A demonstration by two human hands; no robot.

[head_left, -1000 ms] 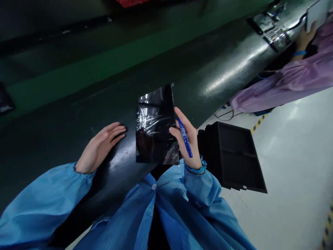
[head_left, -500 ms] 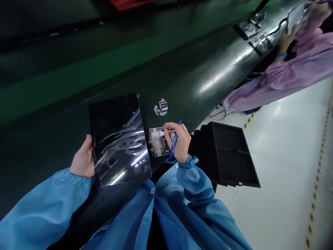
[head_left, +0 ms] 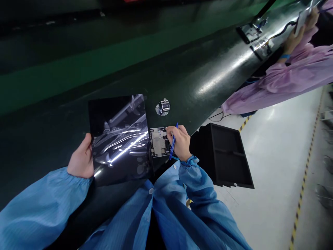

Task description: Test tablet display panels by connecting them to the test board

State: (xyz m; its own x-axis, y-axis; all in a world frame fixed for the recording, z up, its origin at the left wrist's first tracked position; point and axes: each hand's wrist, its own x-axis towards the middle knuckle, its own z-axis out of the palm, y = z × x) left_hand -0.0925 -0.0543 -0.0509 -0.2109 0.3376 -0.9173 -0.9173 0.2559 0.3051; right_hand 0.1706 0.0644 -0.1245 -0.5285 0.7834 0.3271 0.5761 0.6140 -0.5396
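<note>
"Fingers first. What do you have?"

"Right hand [head_left: 180,142]: fingers bent and bunched, tips together at the upper right corner of a circuit board [head_left: 158,142]. A blue pen [head_left: 173,143] is tucked between them, slanting across the hand. Whether the tips pinch the board or only rest on it, cannot tell."

"And the left hand [head_left: 81,158]?"

"At the left edge of a black screen [head_left: 118,139], gripping it. Thumb points up along the edge; the other fingers are hidden behind, so their spread cannot be told."

"Where does the screen sit?"

"In front of the body, left of the board. Shiny clear film on its face, wrinkled, with streaks of light across it. Its right edge runs just beside the board; touching or apart, cannot tell."

"Board itself?"

"Near the front edge of the dark bench [head_left: 52,128]. Pale strips across it, dark parts at the sides."

"Anything close by?"

"Small silver counter [head_left: 163,106] on the bench, just beyond the board. Digits too small to read. To the right, below bench level, a stack of black trays [head_left: 229,139]."

"Farther off?"

"Upper right, a co-worker's pink sleeve [head_left: 281,81] and hands, holding a flat pale thing [head_left: 300,22]. Some parts [head_left: 248,33] lie on the bench near them. Striped tape [head_left: 301,194] on the floor."
</note>
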